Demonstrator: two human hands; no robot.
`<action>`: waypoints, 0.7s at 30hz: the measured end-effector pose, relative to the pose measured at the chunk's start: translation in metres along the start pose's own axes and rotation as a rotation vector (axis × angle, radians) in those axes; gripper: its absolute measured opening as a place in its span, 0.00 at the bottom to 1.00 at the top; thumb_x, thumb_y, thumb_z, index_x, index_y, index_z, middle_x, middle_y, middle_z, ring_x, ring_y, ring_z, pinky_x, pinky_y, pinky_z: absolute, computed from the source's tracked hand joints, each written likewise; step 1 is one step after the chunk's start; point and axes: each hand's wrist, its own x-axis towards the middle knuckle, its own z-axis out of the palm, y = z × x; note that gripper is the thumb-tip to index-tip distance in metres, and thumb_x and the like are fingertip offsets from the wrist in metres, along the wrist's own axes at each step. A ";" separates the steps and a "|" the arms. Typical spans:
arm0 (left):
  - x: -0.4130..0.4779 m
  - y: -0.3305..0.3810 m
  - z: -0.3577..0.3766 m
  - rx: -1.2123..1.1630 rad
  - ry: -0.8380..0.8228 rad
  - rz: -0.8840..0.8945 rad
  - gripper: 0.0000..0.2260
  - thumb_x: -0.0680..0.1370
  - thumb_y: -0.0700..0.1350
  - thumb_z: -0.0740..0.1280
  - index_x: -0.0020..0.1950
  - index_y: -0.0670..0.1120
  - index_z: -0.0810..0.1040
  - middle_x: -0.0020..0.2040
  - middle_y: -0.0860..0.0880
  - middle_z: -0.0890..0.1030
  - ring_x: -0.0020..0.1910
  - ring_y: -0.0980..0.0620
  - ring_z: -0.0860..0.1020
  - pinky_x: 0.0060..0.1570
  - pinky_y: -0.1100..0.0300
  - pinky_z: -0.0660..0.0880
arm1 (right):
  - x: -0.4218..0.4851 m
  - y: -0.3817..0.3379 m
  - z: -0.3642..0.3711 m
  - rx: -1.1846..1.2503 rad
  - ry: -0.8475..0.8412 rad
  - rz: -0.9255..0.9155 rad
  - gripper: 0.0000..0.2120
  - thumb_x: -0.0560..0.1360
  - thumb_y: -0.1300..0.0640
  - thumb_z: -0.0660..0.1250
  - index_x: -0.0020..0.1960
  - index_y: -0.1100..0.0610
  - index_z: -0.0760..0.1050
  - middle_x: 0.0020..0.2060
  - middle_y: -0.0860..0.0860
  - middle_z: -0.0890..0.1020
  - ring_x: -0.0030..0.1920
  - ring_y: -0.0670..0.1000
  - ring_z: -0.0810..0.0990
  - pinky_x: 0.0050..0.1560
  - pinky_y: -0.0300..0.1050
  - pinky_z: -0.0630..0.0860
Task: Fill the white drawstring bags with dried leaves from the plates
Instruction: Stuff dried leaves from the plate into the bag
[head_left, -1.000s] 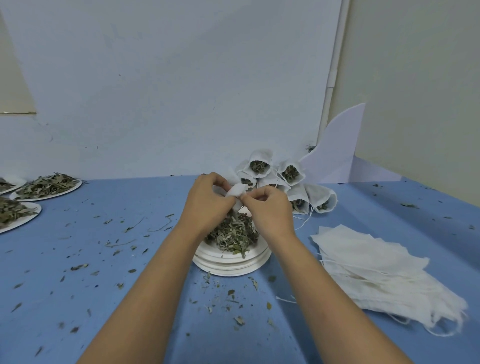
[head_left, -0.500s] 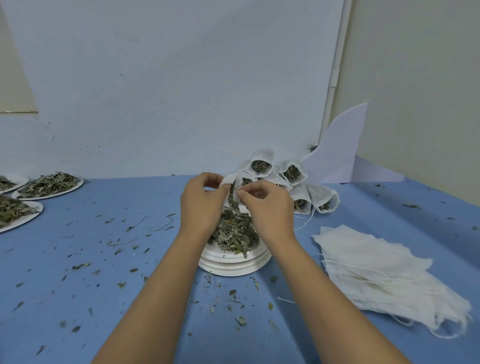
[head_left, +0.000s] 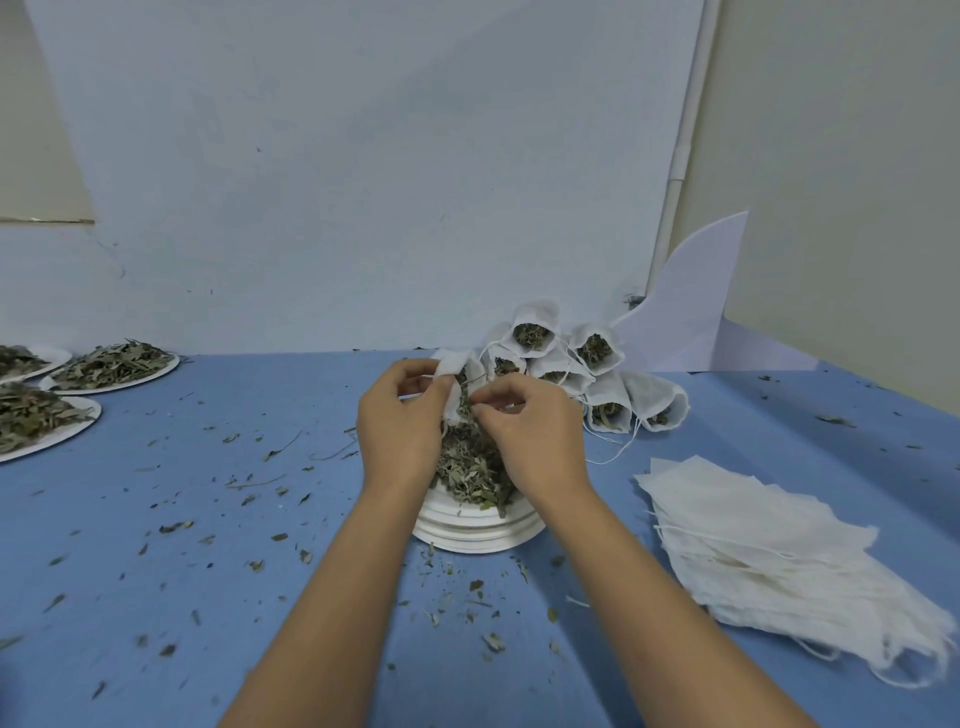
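I see the left hand (head_left: 402, 421) raised over the middle of the blue surface (head_left: 208, 519), its fingers curled round a small drawstring bag (head_left: 451, 366) of thin, soft white cloth, thumb pressed to the bag's rim so the mouth faces right. The right hand (head_left: 535, 431) sits just beside it, knuckles up, thumb and forefinger pinched on a few dried leaves (head_left: 467, 467) at that mouth, the other fingers loosely bent. Both wrists hang above a heap of the same crumbly, grey-green leaves on a short stack of round white plates (head_left: 478, 535). Beyond the hands, against the wall, filled bags (head_left: 571, 364) lie piled on their sides, their puckered openings showing dark leaf and thin strings trailing toward me. To the right, flat empty bags (head_left: 769, 540) lie fanned in a slumped stack with frayed edges. At the far left, more shallow plates of longer leaves (head_left: 114, 366) sit close together. Leaf fragments and thin stems (head_left: 249, 499) are strewn over the surface, thickest around and in front of the stack of plates.
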 end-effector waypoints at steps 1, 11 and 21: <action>-0.001 -0.001 0.000 -0.004 -0.012 0.005 0.10 0.75 0.41 0.70 0.40 0.56 0.77 0.39 0.54 0.80 0.42 0.53 0.79 0.43 0.60 0.77 | 0.000 -0.001 0.000 0.021 0.008 0.010 0.06 0.70 0.64 0.71 0.39 0.53 0.81 0.33 0.42 0.80 0.34 0.36 0.77 0.37 0.26 0.71; -0.010 -0.002 0.003 -0.057 -0.125 0.010 0.11 0.75 0.39 0.69 0.40 0.55 0.79 0.31 0.62 0.80 0.32 0.66 0.77 0.33 0.73 0.73 | 0.005 -0.006 0.005 0.257 0.037 0.214 0.15 0.70 0.65 0.69 0.33 0.46 0.81 0.36 0.47 0.85 0.42 0.48 0.84 0.51 0.49 0.81; -0.011 0.003 0.003 -0.219 -0.153 -0.165 0.10 0.75 0.35 0.68 0.40 0.49 0.80 0.40 0.46 0.81 0.42 0.49 0.80 0.47 0.55 0.78 | -0.003 -0.007 0.008 0.054 0.117 0.026 0.10 0.70 0.65 0.69 0.46 0.53 0.74 0.45 0.49 0.80 0.41 0.44 0.78 0.45 0.39 0.76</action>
